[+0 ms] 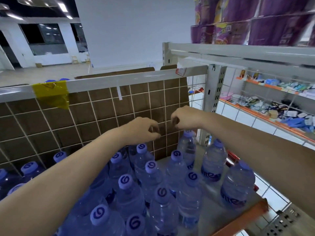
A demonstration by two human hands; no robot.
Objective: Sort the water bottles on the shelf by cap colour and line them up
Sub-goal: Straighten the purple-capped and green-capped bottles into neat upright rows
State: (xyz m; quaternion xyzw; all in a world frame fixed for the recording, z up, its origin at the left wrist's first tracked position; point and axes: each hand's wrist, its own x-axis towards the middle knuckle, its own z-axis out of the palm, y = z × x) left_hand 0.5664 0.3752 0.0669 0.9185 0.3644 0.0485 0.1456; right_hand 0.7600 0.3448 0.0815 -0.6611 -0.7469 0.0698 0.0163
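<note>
While above the bottles (153, 181), both loosely curled, empty: left hand (143, 127); right hand (183, 118) over the corner bottle (187, 147).

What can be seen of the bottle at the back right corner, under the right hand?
The bottle is clear plastic with a pale purple cap, upright at the shelf's back corner beside the wire grid. The right hand hovers just above its cap with fingers curled; contact cannot be told. Its label is barely visible.

One wide-angle head camera is looking forward and down from close above the shelf (214, 217), facing its wire-grid back panel (102, 116); both forearms are reaching in from the lower frame edges.
</note>
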